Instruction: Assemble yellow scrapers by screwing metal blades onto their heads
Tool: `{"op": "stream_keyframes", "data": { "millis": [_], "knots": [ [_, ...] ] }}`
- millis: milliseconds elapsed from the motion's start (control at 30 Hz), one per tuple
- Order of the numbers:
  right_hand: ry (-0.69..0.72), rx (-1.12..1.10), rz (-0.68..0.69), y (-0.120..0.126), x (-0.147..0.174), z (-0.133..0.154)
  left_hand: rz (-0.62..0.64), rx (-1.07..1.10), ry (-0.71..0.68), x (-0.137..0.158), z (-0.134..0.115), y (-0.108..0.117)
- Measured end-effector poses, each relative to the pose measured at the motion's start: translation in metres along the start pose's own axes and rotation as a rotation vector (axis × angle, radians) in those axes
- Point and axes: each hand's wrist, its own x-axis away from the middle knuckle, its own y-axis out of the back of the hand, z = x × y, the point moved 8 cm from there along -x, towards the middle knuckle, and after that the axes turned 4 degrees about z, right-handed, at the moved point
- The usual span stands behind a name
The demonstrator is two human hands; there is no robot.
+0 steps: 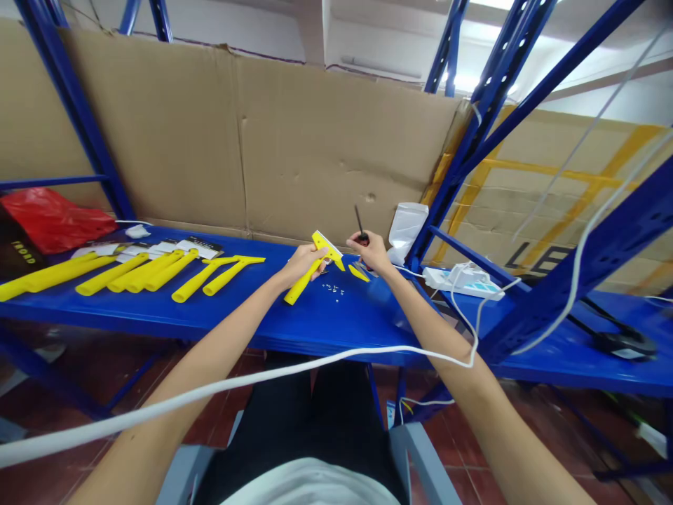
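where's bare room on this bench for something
Bare bench: between the row of yellow tools and left hand, and from the small white bits to the front edge. Crowded: along that row and beneath the right hand.

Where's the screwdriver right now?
In the head view, the screwdriver is in the right hand, shaft pointing up, to the right of the yellow tool held in the left hand.

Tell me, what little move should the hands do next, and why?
Probably tip the dark, thin-shafted screwdriver-like tool down toward the yellow plastic T-shaped tool: the right hand holds the dark one with its shaft pointing up, clear of the yellow one, which the left hand grips.
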Motion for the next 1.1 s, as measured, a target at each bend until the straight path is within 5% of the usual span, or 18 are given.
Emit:
{"op": "stream_keyframes", "data": {
  "millis": [267,700,1100],
  "knots": [
    [0.099,-0.360,-0.053,-0.001,0.025,0.029,-0.020,-0.017,0.116,-0.001,0.013,-0.001],
    [0.182,-0.136,0.112,-0.035,0.044,0.044,-0.063,0.034,0.207,-0.004,0.030,0.001],
    [0.056,-0.279,0.199,-0.049,0.041,0.028,-0.041,0.044,0.244,-0.004,0.038,-0.002]
  ]
}}
